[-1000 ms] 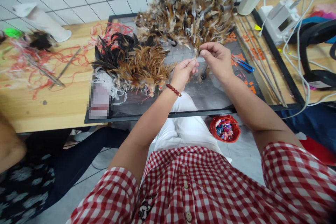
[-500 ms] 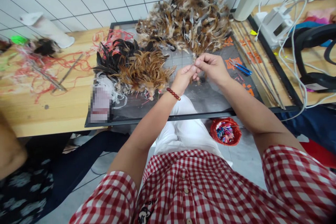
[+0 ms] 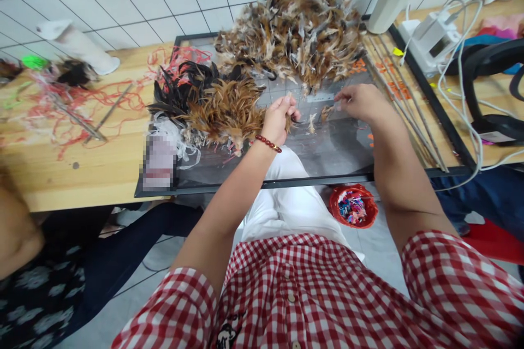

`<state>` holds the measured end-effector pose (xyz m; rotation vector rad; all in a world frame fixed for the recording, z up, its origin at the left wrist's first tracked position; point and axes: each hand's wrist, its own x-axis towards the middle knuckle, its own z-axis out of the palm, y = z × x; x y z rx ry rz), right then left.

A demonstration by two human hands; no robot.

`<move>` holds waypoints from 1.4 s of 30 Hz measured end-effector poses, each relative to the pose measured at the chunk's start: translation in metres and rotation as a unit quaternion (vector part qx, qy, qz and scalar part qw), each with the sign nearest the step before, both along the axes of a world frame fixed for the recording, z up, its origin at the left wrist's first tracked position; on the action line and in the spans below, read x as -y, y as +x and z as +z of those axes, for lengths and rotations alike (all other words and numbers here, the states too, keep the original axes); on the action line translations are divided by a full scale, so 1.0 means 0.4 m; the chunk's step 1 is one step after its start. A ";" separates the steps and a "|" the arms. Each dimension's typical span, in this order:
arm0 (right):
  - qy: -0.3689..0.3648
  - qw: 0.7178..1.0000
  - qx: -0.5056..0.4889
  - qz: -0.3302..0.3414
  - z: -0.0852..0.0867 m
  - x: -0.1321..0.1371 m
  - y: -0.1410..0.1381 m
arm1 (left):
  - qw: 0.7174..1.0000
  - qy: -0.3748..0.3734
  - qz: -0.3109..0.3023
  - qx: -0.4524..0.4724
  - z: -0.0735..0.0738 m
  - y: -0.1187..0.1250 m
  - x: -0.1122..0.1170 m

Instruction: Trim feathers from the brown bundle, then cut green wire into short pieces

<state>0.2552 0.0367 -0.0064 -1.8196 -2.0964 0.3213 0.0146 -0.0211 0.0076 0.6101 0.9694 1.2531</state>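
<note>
My left hand (image 3: 280, 114), wearing a dark red bead bracelet, is closed in a pinch beside the brown feather pile (image 3: 229, 109). A dark brown feather (image 3: 295, 119) sticks out below its fingers. My right hand (image 3: 362, 102) hovers over the right part of the dark mat (image 3: 335, 147), fingers bent and drawn together, pointing left. Whatever lies in or under it is hidden. Between the hands, small loose feather tufts (image 3: 311, 124) lie on the mat. Behind them rises a large heap of brown and grey feathers (image 3: 298, 38).
Thin sticks (image 3: 409, 103) lie along the mat's right side. A white power strip (image 3: 429, 43) with cables stands beyond. Red strings (image 3: 118, 92) spread on the left. A blurred phone-like item (image 3: 159, 163) sits front left. Below the edge is a red basket (image 3: 353, 206). Another person (image 3: 41, 283) sits left.
My hands have come apart: the right one moved right, over where the blue snips lay, and the left one drew slightly left. Loose tufts now show on the mat between them.
</note>
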 end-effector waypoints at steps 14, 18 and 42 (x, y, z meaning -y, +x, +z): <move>0.137 0.961 -0.112 0.212 0.056 0.090 -0.142 | 0.994 0.034 0.057 -0.089 -0.030 0.003 -0.021; 0.114 0.949 -0.164 0.244 0.054 0.101 -0.160 | 0.986 0.081 0.063 -0.135 -0.051 0.002 -0.028; 0.180 0.910 -0.301 0.222 0.006 0.074 -0.164 | 0.938 0.185 -0.086 -0.282 -0.049 0.007 -0.014</move>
